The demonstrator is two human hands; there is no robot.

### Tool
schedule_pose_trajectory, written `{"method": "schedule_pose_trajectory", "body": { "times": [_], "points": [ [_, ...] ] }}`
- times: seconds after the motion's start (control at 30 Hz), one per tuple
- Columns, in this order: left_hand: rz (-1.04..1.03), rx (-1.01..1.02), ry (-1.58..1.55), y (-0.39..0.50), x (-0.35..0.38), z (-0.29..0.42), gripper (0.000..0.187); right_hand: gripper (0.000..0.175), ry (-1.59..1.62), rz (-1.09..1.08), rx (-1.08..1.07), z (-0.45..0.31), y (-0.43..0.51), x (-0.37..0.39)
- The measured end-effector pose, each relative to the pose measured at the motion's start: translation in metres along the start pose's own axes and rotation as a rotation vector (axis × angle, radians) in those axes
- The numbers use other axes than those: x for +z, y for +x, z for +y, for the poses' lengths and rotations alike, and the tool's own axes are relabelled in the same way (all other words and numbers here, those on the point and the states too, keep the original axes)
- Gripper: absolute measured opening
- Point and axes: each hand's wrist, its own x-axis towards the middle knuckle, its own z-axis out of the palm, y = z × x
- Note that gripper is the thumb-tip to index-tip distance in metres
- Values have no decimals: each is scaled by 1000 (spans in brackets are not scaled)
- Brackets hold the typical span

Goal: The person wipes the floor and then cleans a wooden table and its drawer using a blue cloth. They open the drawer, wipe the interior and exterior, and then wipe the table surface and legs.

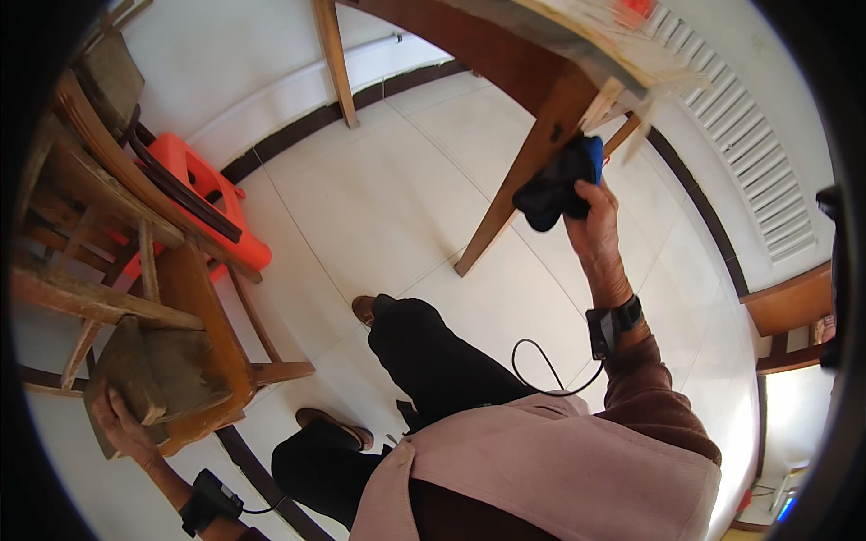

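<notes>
My right hand grips a black and blue cloth bundle, whose exact kind I cannot tell. It is raised beside the corner leg of a wooden table. At the lower left, my left hand grasps the edge of a worn wooden stool. That stool lies upturned on the orange-brown seat of a wooden chair, with its legs pointing away to the left. Both wrists wear black strapped devices with cables.
A red plastic stool stands behind the chair, by the wall. The table's apron crosses the top, and clear plastic covers its top. A white radiator is on the right wall. Pale floor tiles lie between chair and table.
</notes>
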Motion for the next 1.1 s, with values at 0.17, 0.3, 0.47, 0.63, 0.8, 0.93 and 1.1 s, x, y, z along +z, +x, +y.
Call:
{"method": "schedule_pose_trajectory", "body": {
  "times": [0.17,0.3,0.47,0.63,0.8,0.93,1.1],
  "points": [
    [21,23,75,1,4,12,34,54,-653,189,-213,-7,-8,28],
    [47,17,76,0,2,21,28,55,-785,94,-446,7,-12,29],
    [95,24,82,-1,1,31,27,50,-911,153,-906,-29,17,20],
    [90,-18,70,-1,0,35,26,55,-959,279,-1001,10,31,37],
    [96,-42,26,0,1,37,25,61,-1083,232,-830,74,3,6],
    [79,-29,87,0,2,32,25,59,-1003,270,-508,108,-17,-14],
    [71,66,97,2,5,14,28,48,-265,316,-128,66,2,-32]
  ]
}}
